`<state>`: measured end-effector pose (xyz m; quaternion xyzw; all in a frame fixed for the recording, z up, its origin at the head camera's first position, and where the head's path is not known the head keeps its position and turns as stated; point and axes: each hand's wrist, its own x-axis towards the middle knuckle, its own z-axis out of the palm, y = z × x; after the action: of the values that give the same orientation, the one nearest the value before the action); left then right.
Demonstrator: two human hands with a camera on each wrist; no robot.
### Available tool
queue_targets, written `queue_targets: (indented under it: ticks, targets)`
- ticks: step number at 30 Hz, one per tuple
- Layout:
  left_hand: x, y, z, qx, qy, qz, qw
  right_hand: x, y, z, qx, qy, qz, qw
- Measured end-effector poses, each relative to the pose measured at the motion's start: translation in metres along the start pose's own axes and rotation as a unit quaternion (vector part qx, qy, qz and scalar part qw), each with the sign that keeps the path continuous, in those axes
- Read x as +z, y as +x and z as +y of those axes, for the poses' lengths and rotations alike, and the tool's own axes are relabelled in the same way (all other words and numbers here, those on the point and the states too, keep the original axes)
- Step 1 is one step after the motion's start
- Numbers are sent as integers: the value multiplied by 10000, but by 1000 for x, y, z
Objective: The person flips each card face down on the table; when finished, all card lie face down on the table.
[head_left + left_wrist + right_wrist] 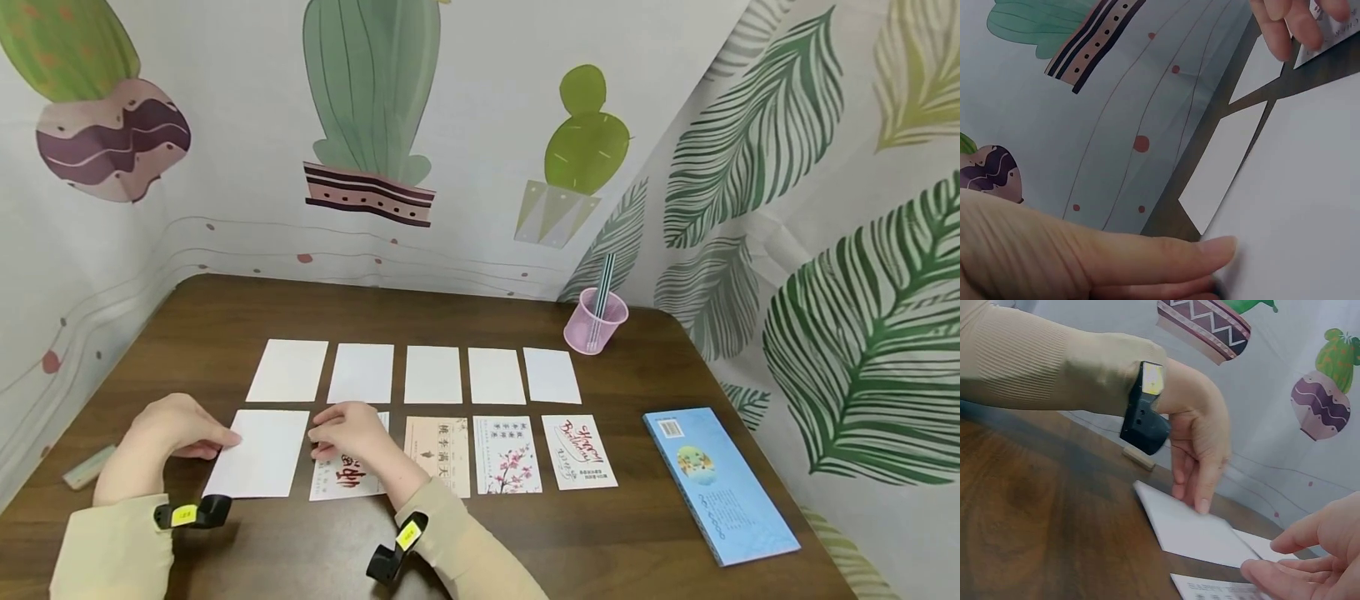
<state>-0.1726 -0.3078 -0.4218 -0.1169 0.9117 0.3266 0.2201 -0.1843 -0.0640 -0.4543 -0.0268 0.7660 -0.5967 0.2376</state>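
Note:
At the front row's left end lies a blank white card. My left hand pinches its left edge, the thumb on top and other fingers at the underside, as the left wrist view shows. My right hand hovers by the card's right edge, over a card with red lettering that it partly hides. In the right wrist view, a gap shows between the right thumb and fingers, with nothing in it. Farther right are a beige printed card, a pink-blossom card and a card with red script.
Behind runs a row of several blank white cards. A pink cup with striped sticks stands at the back right. On the right lies a blue book. A small pale block sits by the left table edge.

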Motion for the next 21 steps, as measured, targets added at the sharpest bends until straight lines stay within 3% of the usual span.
queue_targets:
  ticks: [4, 8, 14, 21]
  targets:
    - [-2, -2, 6, 73, 101, 132, 9998, -12, 1, -2, -7, -359, -9, 9994]
    - [2, 2, 15, 378, -214, 135, 9990, -20, 2, -5, -7, -294, -62, 9995]
    - [19, 12, 33, 944, -638, -150, 9934, -27, 2, -11, -136, -296, -106, 9994]
    - [36, 15, 49, 1137, -1028, -502, 9869, -59, -2, -5, -159, 2, -264, 9995]
